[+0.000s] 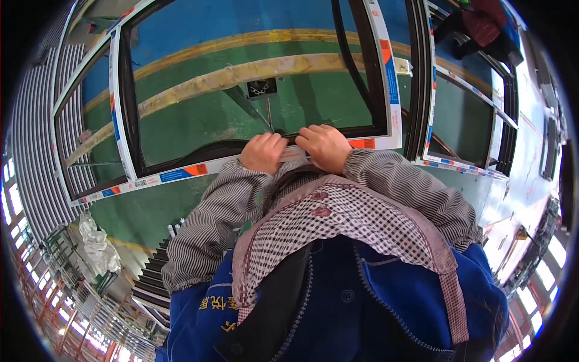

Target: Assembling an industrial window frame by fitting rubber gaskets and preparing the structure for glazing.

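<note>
A large window frame with white protective film and coloured labels lies in front of me. Along the inside of its near rail runs a black rubber sealing strip, bowed loose from the rail left of my hands. My left hand is closed, its fingers curled over the rail onto the strip. Close beside it on the right, my right hand is closed at the strip too, knuckles up. The fingertips of both are partly hidden. Another length of black strip hangs in a curve near the frame's right side.
A yellowish padded support bar passes under the frame. Below lies a green floor with a dark square box. More frames stand at right, where another person is. Metal profiles are stacked at left.
</note>
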The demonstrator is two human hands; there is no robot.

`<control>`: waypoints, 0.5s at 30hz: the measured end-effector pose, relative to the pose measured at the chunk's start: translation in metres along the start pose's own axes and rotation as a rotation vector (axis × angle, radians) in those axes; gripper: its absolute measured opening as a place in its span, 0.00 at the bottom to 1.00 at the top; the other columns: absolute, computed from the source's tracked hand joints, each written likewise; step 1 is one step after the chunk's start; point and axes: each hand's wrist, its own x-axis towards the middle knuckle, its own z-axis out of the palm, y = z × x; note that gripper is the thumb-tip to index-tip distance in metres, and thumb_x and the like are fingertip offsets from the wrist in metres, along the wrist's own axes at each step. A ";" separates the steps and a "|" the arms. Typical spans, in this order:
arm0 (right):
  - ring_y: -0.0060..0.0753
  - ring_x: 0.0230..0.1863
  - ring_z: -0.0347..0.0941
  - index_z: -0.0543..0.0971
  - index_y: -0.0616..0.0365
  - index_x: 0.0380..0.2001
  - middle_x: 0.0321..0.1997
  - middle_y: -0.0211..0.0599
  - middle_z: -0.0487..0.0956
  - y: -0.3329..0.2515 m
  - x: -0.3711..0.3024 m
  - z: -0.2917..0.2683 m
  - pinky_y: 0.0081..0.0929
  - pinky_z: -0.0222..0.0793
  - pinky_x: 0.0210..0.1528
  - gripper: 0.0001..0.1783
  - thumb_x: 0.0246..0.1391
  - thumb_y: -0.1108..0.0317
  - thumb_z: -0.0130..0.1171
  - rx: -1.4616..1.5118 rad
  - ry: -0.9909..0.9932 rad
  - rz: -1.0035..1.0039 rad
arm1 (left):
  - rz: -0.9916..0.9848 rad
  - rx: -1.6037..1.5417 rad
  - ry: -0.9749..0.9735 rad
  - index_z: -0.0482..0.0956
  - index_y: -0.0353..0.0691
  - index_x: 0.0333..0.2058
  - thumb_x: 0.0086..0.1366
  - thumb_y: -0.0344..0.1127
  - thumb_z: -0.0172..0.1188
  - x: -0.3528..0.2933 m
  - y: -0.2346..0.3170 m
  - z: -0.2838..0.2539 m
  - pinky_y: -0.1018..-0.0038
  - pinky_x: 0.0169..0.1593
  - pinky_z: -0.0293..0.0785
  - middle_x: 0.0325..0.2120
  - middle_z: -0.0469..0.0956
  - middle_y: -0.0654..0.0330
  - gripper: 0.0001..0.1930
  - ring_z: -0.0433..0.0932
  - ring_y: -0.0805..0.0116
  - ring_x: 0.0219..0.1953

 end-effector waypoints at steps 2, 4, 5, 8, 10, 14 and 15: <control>0.38 0.39 0.72 0.71 0.55 0.31 0.34 0.35 0.71 -0.002 0.002 -0.004 0.35 0.69 0.40 0.21 0.28 0.71 0.67 -0.005 -0.025 0.009 | 0.037 -0.007 -0.041 0.76 0.39 0.39 0.46 0.36 0.65 0.002 -0.003 0.000 0.68 0.40 0.71 0.30 0.73 0.59 0.19 0.74 0.59 0.37; 0.39 0.40 0.72 0.71 0.55 0.31 0.34 0.35 0.71 -0.006 0.002 -0.005 0.35 0.68 0.40 0.22 0.27 0.70 0.67 -0.012 -0.038 0.017 | 0.045 -0.029 -0.031 0.76 0.40 0.37 0.46 0.36 0.65 0.000 -0.003 0.000 0.68 0.41 0.71 0.30 0.74 0.60 0.17 0.74 0.59 0.37; 0.40 0.41 0.72 0.72 0.55 0.34 0.36 0.35 0.71 -0.007 0.003 -0.005 0.36 0.68 0.41 0.24 0.27 0.69 0.68 0.005 -0.087 0.064 | 0.018 -0.029 -0.030 0.77 0.40 0.38 0.45 0.36 0.65 0.000 -0.003 -0.001 0.67 0.43 0.71 0.32 0.74 0.60 0.18 0.75 0.60 0.39; 0.41 0.42 0.72 0.73 0.56 0.38 0.37 0.36 0.71 -0.016 0.009 -0.005 0.37 0.67 0.43 0.27 0.27 0.69 0.68 -0.031 -0.069 0.182 | -0.016 -0.069 0.008 0.77 0.39 0.42 0.46 0.37 0.66 -0.010 -0.007 -0.025 0.66 0.49 0.70 0.36 0.77 0.59 0.21 0.75 0.59 0.43; 0.42 0.44 0.72 0.74 0.57 0.43 0.39 0.37 0.73 -0.028 0.020 -0.006 0.37 0.67 0.47 0.29 0.31 0.65 0.69 0.009 -0.099 0.224 | -0.253 -0.074 0.009 0.77 0.40 0.47 0.50 0.40 0.67 -0.029 -0.026 -0.045 0.65 0.51 0.69 0.40 0.78 0.57 0.24 0.75 0.57 0.47; 0.47 0.51 0.73 0.74 0.61 0.51 0.50 0.44 0.77 -0.056 0.070 0.013 0.38 0.67 0.53 0.29 0.49 0.54 0.65 0.166 -0.140 0.315 | -0.616 -0.314 -0.173 0.80 0.43 0.45 0.60 0.42 0.61 -0.066 -0.101 -0.074 0.62 0.49 0.73 0.43 0.81 0.57 0.16 0.78 0.54 0.46; 0.47 0.49 0.74 0.76 0.61 0.49 0.48 0.46 0.78 -0.049 0.084 0.022 0.37 0.69 0.51 0.26 0.52 0.54 0.62 0.407 -0.144 0.444 | -0.617 -0.314 -0.174 0.80 0.43 0.45 0.60 0.42 0.61 -0.067 -0.114 -0.079 0.62 0.49 0.73 0.43 0.81 0.57 0.16 0.78 0.54 0.46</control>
